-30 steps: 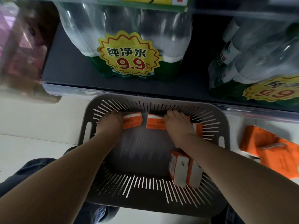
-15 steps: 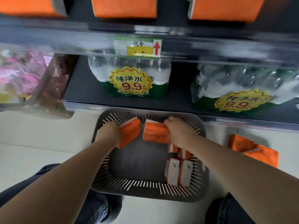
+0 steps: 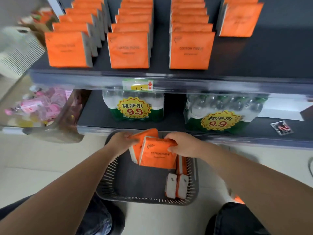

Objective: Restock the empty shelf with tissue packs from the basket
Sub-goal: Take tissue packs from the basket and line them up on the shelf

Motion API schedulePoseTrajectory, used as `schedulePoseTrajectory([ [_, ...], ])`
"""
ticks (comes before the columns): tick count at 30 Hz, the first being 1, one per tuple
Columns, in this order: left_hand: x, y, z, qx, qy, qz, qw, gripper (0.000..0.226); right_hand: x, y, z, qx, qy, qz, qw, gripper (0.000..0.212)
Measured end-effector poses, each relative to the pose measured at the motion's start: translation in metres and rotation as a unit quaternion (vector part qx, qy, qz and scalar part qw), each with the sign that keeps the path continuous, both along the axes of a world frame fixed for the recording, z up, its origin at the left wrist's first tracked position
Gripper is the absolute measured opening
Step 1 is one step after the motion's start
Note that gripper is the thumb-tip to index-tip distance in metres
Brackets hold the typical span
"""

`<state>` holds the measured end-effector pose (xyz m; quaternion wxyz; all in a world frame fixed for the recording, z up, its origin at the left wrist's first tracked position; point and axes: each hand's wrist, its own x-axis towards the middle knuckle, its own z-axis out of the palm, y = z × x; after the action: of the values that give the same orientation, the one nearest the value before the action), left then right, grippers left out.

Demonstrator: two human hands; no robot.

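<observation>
A grey slotted basket [image 3: 108, 187] stands on the floor below the shelves. My left hand [image 3: 121, 141] grips one orange tissue pack [image 3: 137, 147] by its top edge. Beside it my right hand [image 3: 182, 144] grips a second orange pack [image 3: 157, 156] labelled COTTON TISSUE. Both packs hang over the basket's far end, lifted and touching each other. Several more packs [image 3: 177, 185] stand on edge in the basket's right side. The upper dark shelf [image 3: 254, 53] carries rows of orange packs [image 3: 128, 50], with bare room at its right end.
Shrink-wrapped water bottle packs [image 3: 135, 107] with yellow 9.9 stickers fill the lower shelf. A clear bin of pink items [image 3: 39, 107] juts out at the left. An orange pack [image 3: 238, 199] lies on the floor by my right knee.
Both hands have lifted their packs up from the basket's far end and brought them together. The view has tilted up, so the upper shelf with orange packs now shows.
</observation>
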<state>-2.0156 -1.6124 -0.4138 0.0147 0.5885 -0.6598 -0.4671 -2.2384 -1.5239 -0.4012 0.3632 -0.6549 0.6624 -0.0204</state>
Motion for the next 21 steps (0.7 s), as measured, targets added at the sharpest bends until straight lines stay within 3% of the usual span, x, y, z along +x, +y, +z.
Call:
schedulePoseTrajectory([
  [10, -0.034, 0.026, 0.067, 0.100, 0.180, 0.055, 0.977, 0.029, -0.021, 0.020, 0.060, -0.044, -0.141, -0.117, 0.982, 0.033],
  [21, -0.066, 0.043, 0.127, 0.130, 0.263, 0.051, 0.955, 0.040, -0.051, 0.044, 0.108, -0.095, -0.146, -0.160, 0.972, 0.026],
])
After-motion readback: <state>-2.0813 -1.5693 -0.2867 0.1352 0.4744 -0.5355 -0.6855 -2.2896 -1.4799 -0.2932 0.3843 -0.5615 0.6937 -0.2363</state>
